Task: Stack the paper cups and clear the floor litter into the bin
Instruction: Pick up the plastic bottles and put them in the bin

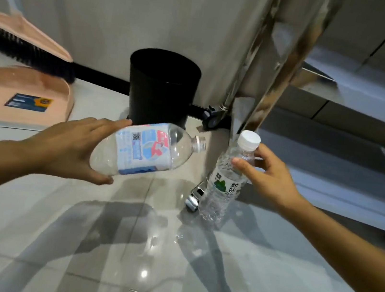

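Holding two clear bottles before the black bin (pixel 162 90). Our left hand (pixel 67 148) wraps the base of the large uncapped bottle (pixel 145 151), tipped sideways. Its blue, pink and white label bears a QR code, with print too small to read. Our right hand (pixel 267 175) pinches the neck of the small white-capped bottle (pixel 226 179), upright, with a green mountain label and Chinese characters. The peach dustpan (pixel 25 99) carries a dark sticker.
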A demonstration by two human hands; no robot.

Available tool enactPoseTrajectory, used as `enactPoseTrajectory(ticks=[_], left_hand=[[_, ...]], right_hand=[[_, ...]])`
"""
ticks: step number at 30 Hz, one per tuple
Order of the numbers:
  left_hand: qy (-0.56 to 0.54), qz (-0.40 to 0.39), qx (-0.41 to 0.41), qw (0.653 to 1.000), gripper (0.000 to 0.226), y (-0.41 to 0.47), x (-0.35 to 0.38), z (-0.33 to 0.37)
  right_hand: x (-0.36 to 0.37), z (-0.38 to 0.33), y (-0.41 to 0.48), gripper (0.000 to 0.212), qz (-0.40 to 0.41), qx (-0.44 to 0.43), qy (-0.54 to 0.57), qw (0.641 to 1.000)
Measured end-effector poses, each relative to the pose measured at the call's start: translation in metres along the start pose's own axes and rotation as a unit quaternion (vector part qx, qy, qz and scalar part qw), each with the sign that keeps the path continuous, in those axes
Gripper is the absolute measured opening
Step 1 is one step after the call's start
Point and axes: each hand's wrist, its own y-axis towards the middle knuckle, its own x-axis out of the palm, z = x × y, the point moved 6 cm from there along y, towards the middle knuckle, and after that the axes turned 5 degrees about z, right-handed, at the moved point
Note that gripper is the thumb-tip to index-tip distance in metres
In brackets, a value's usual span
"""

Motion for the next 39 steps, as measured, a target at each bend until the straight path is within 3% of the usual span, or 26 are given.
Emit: enactPoseTrajectory(ticks=[5,10,14,17,21,24,31,35,39], left_hand=[[-0.002,0.020,-0.059,0.998,0.113,0.003,-0.009,-0.038],[-0.065,0.121,-0.119,0.983,0.111,0.022,-0.028,-0.054],[-0.157,0.188,-0.183,0.952,0.108,0.041,-0.030,-0.063],[-0.204,0.213,-0.191,0.936,0.106,0.060,-0.025,-0.064],[-0.279,0.246,-0.231,0.899,0.097,0.083,-0.036,-0.058],[-0.307,0.278,-0.264,0.871,0.089,0.101,-0.052,-0.052],[-0.324,0.271,-0.255,0.870,0.107,0.148,-0.064,-0.057],[-0.333,0.313,-0.269,0.848,0.108,0.166,-0.059,-0.072],[-0.339,0.322,-0.233,0.853,0.102,0.188,-0.064,-0.076]], right_hand=[[0.047,-0.041,0.009,0.024,-0.009,0.000,-0.020,1.000],[0.078,-0.095,0.041,0.028,-0.018,-0.036,-0.048,0.998],[0.098,-0.115,0.072,0.033,-0.015,-0.064,-0.056,0.996],[0.098,-0.113,0.096,0.036,0.018,-0.072,0.015,0.997],[0.087,-0.100,0.124,0.038,0.055,-0.040,0.087,0.994],[0.083,-0.092,0.138,0.038,0.034,-0.025,0.105,0.994],[0.101,-0.091,0.180,0.046,0.046,-0.007,0.161,0.986],[0.097,-0.092,0.197,0.041,0.118,-0.035,0.182,0.975],[0.092,-0.093,0.214,0.046,0.185,-0.017,0.224,0.957]])
